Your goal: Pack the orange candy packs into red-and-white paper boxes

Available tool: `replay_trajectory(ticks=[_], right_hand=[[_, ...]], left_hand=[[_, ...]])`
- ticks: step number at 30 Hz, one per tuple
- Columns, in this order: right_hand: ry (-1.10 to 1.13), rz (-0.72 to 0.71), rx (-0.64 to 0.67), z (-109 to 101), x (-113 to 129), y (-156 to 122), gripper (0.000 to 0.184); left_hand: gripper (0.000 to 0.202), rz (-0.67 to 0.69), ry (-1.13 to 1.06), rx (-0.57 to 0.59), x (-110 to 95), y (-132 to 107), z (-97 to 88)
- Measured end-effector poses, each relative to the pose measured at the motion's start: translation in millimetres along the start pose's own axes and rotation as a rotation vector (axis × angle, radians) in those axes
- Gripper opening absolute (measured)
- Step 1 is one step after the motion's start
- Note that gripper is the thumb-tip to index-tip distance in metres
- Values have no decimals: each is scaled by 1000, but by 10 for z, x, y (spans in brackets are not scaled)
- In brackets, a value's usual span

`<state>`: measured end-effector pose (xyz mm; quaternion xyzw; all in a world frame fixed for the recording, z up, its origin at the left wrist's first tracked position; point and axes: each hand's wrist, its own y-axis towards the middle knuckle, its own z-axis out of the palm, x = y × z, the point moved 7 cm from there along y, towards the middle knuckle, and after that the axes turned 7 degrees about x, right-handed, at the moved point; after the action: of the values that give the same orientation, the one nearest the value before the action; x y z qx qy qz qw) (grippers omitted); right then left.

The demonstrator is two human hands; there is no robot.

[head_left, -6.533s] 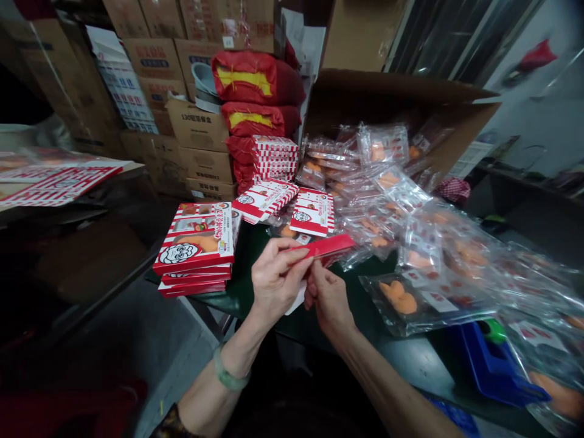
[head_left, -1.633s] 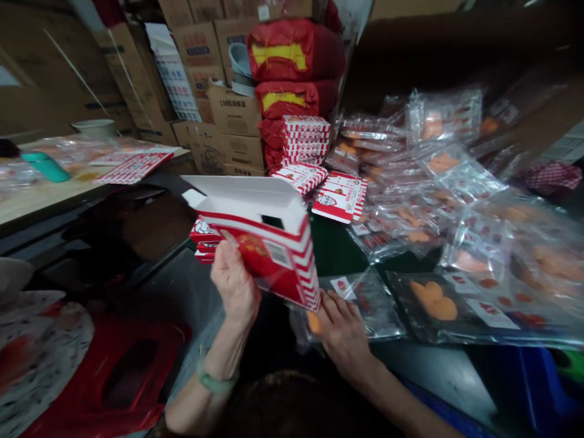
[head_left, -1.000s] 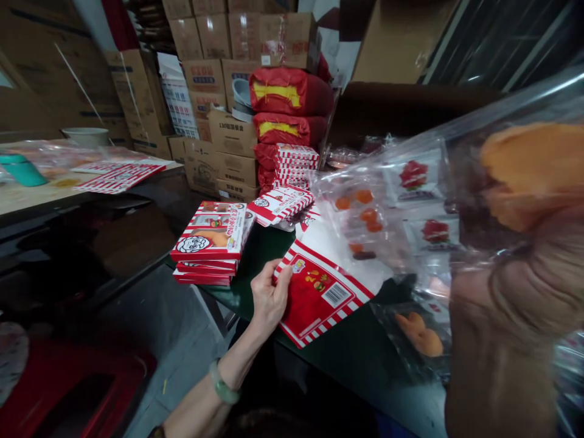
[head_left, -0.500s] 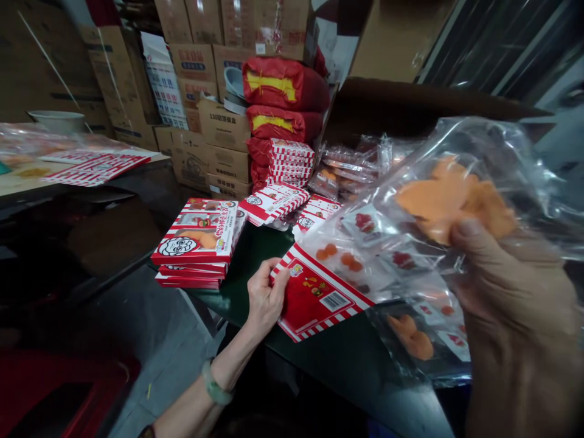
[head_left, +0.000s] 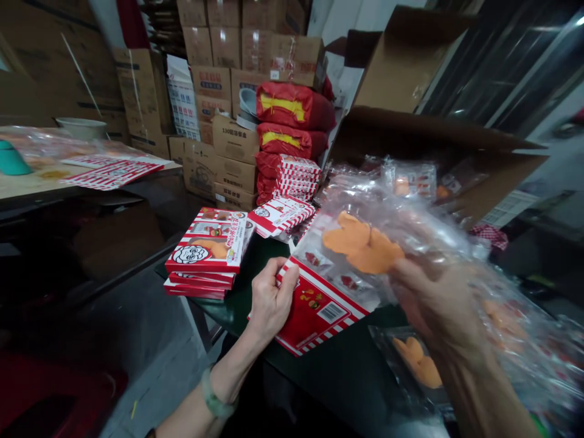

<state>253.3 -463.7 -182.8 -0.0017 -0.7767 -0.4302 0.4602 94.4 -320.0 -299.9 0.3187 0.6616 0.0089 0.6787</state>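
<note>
Red-and-white printed card makes the carton point(head_left: 319, 316) light but creasable, I judge, so an edge grip suits; the clear plastic bag point(head_left: 335, 261), likely floppy and slippery, is best held at its orange pieces point(head_left: 360, 240). Left of the carton, stacked boxes point(head_left: 205, 249) sit; my left hand point(head_left: 274, 298) pinches its left corner; the bag meets its upper edge; to its right, my right hand point(head_left: 429, 295) grips the bag.

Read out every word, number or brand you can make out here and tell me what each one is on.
"130": brown carton; the characters beside it are too blurred to read.
Striped box in the left hand: print and barcode digits too small.
Top stacked box: Chinese characters, too blurred to read surely.
Upper cartons: print too blurred.
Clear pouch in the right hand: labels too blurred.
</note>
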Motion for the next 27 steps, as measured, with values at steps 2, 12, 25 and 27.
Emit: replay_trajectory(ticks=[2,12,25,27], right_hand=[[-61,-155,-124,-182,205,98,61],[-888,-565,438,605,258,-212,26],[-784,-160,967,987,-17,71,50],[-747,-156,1117,1065,0,82,57]], left_hand=[[27,29,3,-50,-34,30,15],[29,28,-132,-114,230,20,0],[31,51,-143,-125,282,79,-46],[33,27,-214,-74,326,110,-37]])
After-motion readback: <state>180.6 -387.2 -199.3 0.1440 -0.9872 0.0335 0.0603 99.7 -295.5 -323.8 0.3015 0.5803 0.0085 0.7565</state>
